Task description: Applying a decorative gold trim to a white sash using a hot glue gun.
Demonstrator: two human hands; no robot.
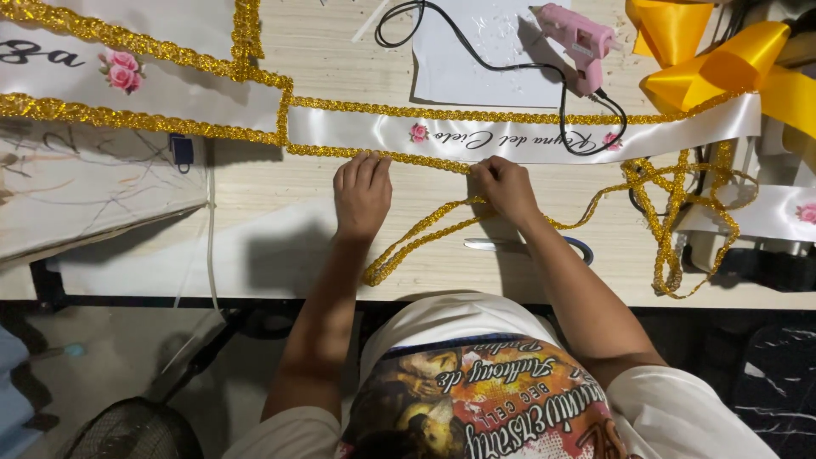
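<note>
Head view: left hand (362,194) flat, fingers together, pressing gold glitter trim (387,155) onto near edge of white satin sash (510,136). Right hand (504,187) just right of it, fingertips pinched on same trim at sash edge. Loose trim trailing near and right across wooden tabletop (340,59), piling in loops at right. Sash lying left-to-right mid-tabletop, small pink rose prints on it. Scissors (527,246) near right forearm, partly hidden. Pink glue gun (578,42) on white paper, far side, black cord looping over sash. Yellow ribbon bow (714,59) far right.
</note>
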